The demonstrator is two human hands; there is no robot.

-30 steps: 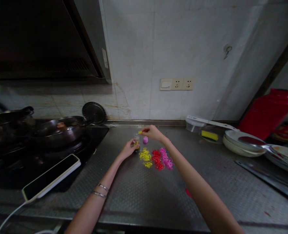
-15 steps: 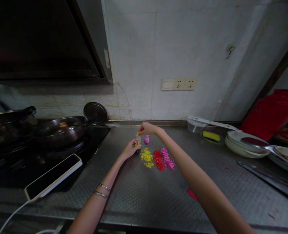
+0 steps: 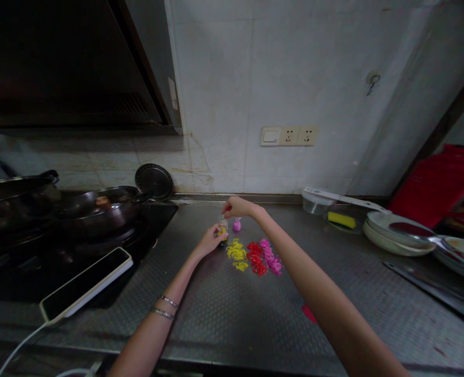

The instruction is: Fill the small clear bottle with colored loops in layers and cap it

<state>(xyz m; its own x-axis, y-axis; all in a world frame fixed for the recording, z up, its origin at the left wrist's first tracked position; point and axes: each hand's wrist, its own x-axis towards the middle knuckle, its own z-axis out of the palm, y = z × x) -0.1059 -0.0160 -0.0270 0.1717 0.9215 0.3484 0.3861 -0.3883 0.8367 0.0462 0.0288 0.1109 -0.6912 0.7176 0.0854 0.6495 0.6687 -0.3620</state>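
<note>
The left forearm, with two bracelets (image 3: pixel 165 306), lies as it did half a second ago. The left hand (image 3: pixel 208 242) keeps its fingers wrapped round the small jar (image 3: pixel 222 230), which stands upright on the worktop (image 3: pixel 232 324), well back from the front edge. Just beyond, the right hand (image 3: pixel 237 208) has shifted left and lowered since a second ago. Its pinched fingertips now sit at the jar's mouth. The yellow band seen in them before no longer shows, so I cannot tell whether it is still gripped.

The yellow pile (image 3: pixel 236 253), red pile (image 3: pixel 255 257) and pink pile (image 3: pixel 270 256) lie side by side, unchanged, just right of the jar. The pink lid (image 3: pixel 236 225) sits behind them, beside the jar.

The nearest stretch of worktop is bare metal except for a red scrap (image 3: pixel 309 313) by the right forearm. At the near left a phone (image 3: pixel 85 283) overhangs the stove's edge, its cable trailing off the front. Farther left a pan (image 3: pixel 98 207) sits on the stove. Farther right, plates (image 3: pixel 396 233) and a sponge (image 3: pixel 340 219) crowd that side. The wall closes the back, just behind the hands.
</note>
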